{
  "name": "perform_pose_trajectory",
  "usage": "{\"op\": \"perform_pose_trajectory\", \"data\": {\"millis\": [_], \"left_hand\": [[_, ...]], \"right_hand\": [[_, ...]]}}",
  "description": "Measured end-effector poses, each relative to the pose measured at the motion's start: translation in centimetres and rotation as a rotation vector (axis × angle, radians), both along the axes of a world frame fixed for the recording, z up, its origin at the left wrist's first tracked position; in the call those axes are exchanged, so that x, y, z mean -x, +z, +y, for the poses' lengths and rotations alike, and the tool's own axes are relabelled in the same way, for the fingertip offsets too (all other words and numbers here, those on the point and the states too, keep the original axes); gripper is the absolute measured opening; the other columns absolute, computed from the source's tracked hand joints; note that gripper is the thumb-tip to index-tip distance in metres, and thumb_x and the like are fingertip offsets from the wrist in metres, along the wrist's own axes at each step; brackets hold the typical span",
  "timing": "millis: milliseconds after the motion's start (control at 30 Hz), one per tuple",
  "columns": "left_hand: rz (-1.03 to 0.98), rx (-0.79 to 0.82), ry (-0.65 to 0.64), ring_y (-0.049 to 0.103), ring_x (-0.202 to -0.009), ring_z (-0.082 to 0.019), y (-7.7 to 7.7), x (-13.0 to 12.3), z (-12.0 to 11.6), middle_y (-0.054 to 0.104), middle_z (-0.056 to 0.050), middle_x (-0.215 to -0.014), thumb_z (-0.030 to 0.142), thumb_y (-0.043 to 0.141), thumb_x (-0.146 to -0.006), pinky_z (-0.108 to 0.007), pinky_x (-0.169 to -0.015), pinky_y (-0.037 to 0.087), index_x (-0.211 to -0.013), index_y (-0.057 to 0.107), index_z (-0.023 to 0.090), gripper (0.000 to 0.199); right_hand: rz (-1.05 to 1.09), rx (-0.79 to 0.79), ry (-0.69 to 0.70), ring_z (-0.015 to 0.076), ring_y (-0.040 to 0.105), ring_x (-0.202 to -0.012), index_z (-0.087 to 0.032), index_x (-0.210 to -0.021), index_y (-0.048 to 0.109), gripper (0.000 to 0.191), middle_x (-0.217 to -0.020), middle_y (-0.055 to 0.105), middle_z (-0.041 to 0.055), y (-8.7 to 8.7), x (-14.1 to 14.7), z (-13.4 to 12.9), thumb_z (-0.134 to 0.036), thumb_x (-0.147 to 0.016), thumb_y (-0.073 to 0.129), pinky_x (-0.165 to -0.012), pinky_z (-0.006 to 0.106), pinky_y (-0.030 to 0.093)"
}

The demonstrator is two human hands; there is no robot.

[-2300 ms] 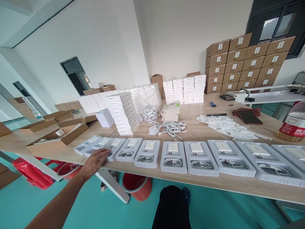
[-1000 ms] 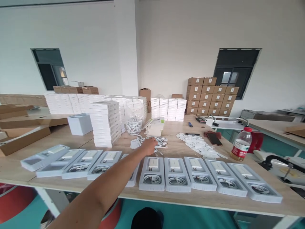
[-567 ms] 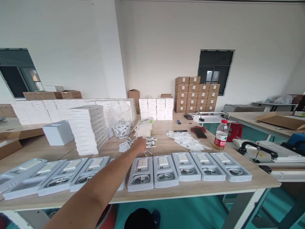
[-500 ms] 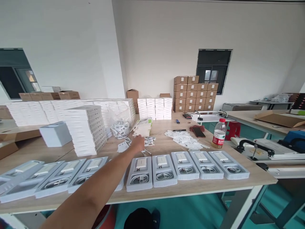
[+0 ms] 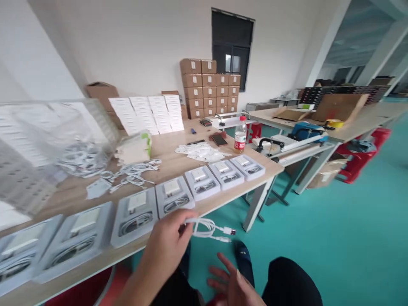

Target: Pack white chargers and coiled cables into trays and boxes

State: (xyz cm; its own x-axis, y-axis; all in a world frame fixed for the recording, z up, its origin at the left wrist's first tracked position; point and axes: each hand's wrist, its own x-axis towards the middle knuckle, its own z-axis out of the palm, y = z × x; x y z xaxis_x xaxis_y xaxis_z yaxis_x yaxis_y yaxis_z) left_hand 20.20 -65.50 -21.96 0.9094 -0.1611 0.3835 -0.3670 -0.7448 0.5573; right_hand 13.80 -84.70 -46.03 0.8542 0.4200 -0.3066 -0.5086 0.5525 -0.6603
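White cable (image 5: pixel 207 228), I confirm remotely, gripped in L hand (image 5: pixel 174 238), plug ends (image 5: pixel 228 230) pointing R, splayed R hand (image 5: pixel 231 280) approx. below, not touching.

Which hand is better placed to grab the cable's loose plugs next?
Probably the right hand: it's open and appears just below the plugs, while the left hand holds the cable.

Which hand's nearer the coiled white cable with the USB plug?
Left. Left hand grips the coiled white cable; right hand is open, lower in view, not touching it.
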Motion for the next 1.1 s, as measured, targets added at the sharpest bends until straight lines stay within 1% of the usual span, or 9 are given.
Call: {"op": "perform_pose_trajectory", "data": {"millis": [67,167,233,300,400,500,633,833,1100], "left_hand": [[0.149,0.091,-0.048,0.065,-0.065,-0.015,-3.7,2.0,-2.2,0.072,0.001,-0.076,0.025,0.052,-0.087,-0.022,-0.063,0.049,-0.085,0.067,0.025,0.014],[0.454,0.131,-0.103,0.064,-0.062,-0.015,-9.3,3.5,-4.1,0.067,0.001,-0.067,0.023,0.05,-0.086,-0.022,-0.06,0.047,-0.079,0.061,0.024,0.014],[0.652,0.182,-0.095,0.064,-0.062,-0.016,-12.9,3.7,-4.7,0.067,0.0,-0.069,0.023,0.05,-0.085,-0.023,-0.058,0.047,-0.077,0.059,0.023,0.012],[0.815,0.262,-0.066,0.063,-0.062,-0.017,-16.2,3.8,-4.8,0.066,0.0,-0.072,0.023,0.053,-0.082,-0.023,-0.056,0.048,-0.075,0.057,0.023,0.008],[1.018,0.463,-0.038,0.065,-0.069,-0.018,-19.4,4.0,-5.0,0.065,0.0,-0.075,0.022,0.06,-0.077,-0.024,-0.058,0.052,-0.073,0.056,0.022,0.006],[1.32,0.706,-0.032,0.069,-0.073,-0.018,-20.6,4.1,-5.0,0.069,-0.004,-0.081,0.027,0.06,-0.08,-0.024,-0.059,0.055,-0.083,0.058,0.019,0.008],[1.772,1.019,-0.001,0.071,-0.059,-0.017,-20.9,3.7,-4.7,0.074,-0.013,-0.082,0.045,0.053,-0.09,-0.019,-0.044,0.05,-0.093,0.06,0.012,0.033],[1.673,1.079,0.092,0.066,-0.046,-0.013,-21.5,3.8,-4.7,0.073,-0.008,-0.07,0.041,0.058,-0.093,-0.014,-0.033,0.041,-0.095,0.056,0.014,0.027],[1.731,1.141,0.078,0.071,-0.06,-0.014,-21.2,3.9,-4.2,0.074,-0.012,-0.085,0.04,0.059,-0.093,-0.014,-0.038,0.046,-0.079,0.055,0.016,0.028]], "right_hand": [[-0.08,-0.212,-0.054,0.0307,0.062,-0.111,-0.036,-0.132,0.054,0.084,-0.133,0.061,0.0098,2.1,-0.7,-0.5,-0.079,-0.062,0.069,-0.054,0.026,0.047],[-0.127,-0.266,-0.097,0.0232,0.067,-0.086,-0.025,-0.131,0.058,0.085,-0.115,0.067,0.013,4.5,-1.5,-1.9,-0.083,-0.069,0.057,-0.044,0.02,0.037],[-0.121,-0.143,-0.117,0.0201,0.067,-0.078,-0.022,-0.124,0.063,0.077,-0.109,0.068,0.0121,4.7,-1.6,-3.2,-0.079,-0.073,0.058,-0.041,0.018,0.035],[-0.118,0.08,-0.106,0.0168,0.065,-0.072,-0.02,-0.114,0.069,0.064,-0.105,0.069,0.0097,3.9,-1.3,-4.2,-0.07,-0.072,0.068,-0.042,0.018,0.038],[-0.139,0.435,-0.085,0.0111,0.057,-0.057,-0.016,-0.087,0.074,0.048,-0.081,0.069,0.005,1.9,-1.0,-4.9,-0.059,-0.067,0.079,-0.047,0.022,0.044],[-0.142,0.567,-0.095,0.0106,0.054,-0.051,-0.015,-0.074,0.071,0.044,-0.066,0.064,0.0014,0.8,-1.1,-4.9,-0.057,-0.066,0.079,-0.051,0.026,0.048],[-0.17,0.638,-0.09,0.0136,0.058,-0.055,-0.016,-0.072,0.071,0.036,-0.065,0.065,0.0012,0.7,-1.6,-5.3,-0.051,-0.068,0.078,-0.056,0.029,0.052],[-0.269,0.801,-0.051,0.0167,0.065,-0.063,-0.017,-0.076,0.073,0.014,-0.074,0.068,0.0026,0.8,-1.5,-5.6,-0.03,-0.073,0.071,-0.062,0.029,0.054],[-0.459,1.152,0.006,0.0189,0.065,-0.078,-0.021,-0.079,0.075,0.01,-0.082,0.069,0.0036,1.1,-1.5,-5.5,-0.02,-0.081,0.064,-0.074,0.031,0.049]]}}
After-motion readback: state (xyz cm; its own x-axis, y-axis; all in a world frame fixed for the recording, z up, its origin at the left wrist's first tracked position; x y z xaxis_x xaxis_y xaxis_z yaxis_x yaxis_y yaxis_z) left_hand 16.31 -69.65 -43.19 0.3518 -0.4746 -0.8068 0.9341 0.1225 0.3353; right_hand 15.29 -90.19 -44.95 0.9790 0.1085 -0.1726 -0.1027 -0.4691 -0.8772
